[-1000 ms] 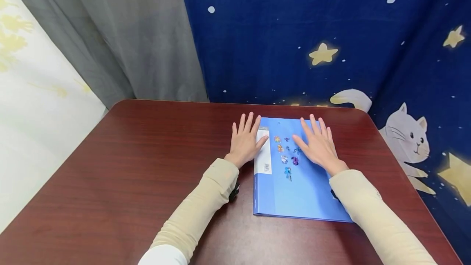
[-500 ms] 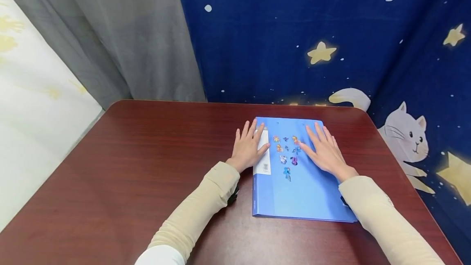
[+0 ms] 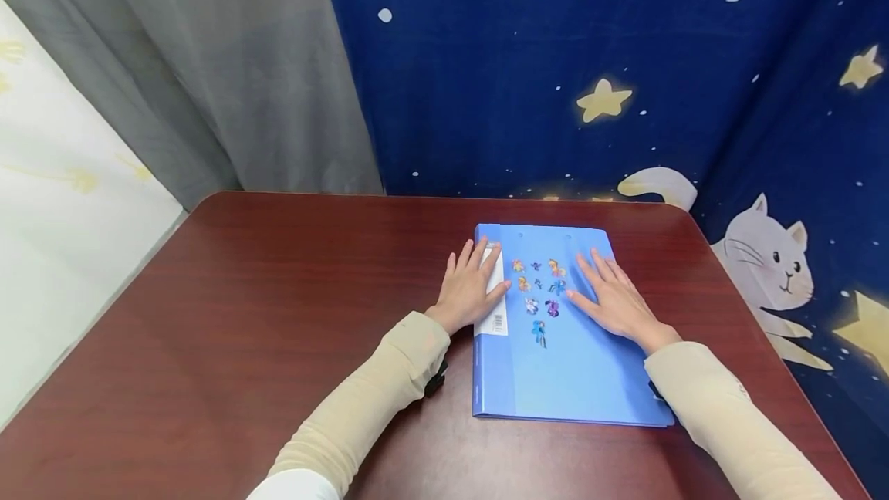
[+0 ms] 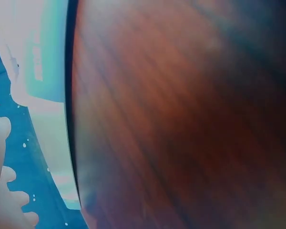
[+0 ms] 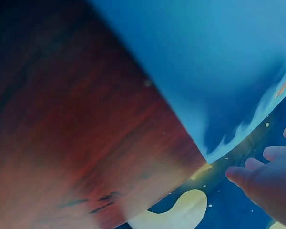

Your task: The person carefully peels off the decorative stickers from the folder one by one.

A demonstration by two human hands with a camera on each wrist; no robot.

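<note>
A blue folder (image 3: 576, 376) with small colourful stickers and a white label lies flat on the table. Over its left edge and label, the left hand (image 3: 467, 288) lies palm down with fingers spread. The right hand (image 3: 618, 303) is palm down over the folder's upper right part, fingers extended. In the left wrist view the folder's spine (image 4: 47, 71) stands beside the left hand's fingers (image 4: 7, 191). The right wrist view has the folder's corner (image 5: 195, 124) near the right hand (image 5: 271, 183); whether its palm touches the cover is hard to tell.
The dark red wooden table (image 3: 278, 292) extends to the left of the folder. Behind it hang a grey curtain (image 3: 264, 60) and a blue curtain (image 3: 486, 83) with stars and a cat. White fabric (image 3: 62, 214) hangs at the left.
The right hand has shifted right and slightly toward the near side, uncovering a sticker. The left hand has moved slightly nearer, further over the folder's label. The head view has shifted a little.
</note>
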